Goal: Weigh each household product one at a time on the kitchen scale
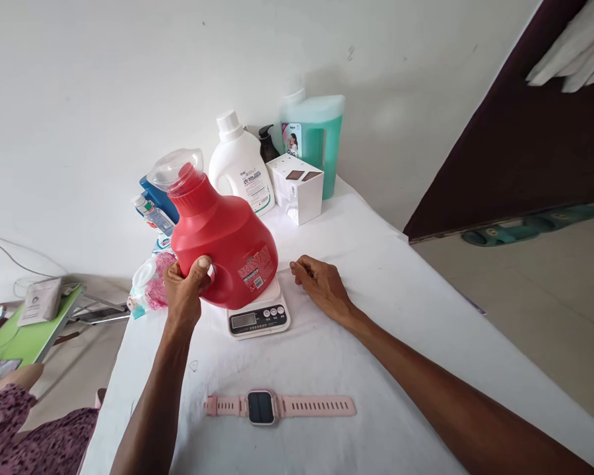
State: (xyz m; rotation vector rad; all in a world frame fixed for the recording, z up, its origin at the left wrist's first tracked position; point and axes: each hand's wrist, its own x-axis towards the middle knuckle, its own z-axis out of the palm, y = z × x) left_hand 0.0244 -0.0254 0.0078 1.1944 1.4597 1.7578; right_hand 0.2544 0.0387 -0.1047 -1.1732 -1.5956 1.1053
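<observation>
My left hand (185, 287) is wrapped round the handle of a red laundry detergent bottle (222, 241). The bottle leans to the left, its clear plastic cap (178, 168) at the neck. Beneath and behind its base is a white digital kitchen scale (260, 320), partly covered; I cannot tell whether the two touch. To the right of the scale, my right hand (321, 284) is closed in a loose fist by the tabletop, with nothing seen in it. A pink smartwatch (261, 406) lies flat with its strap stretched out, nearer to me.
Along the wall stand a white detergent bottle (240, 161), a dark pump bottle (267, 144), a white box (297, 191) and a green jug (332, 145). Blue and clear bottles and a pink-white pack (148, 284) are at left. A person in patterned clothing (54, 439) sits lower left.
</observation>
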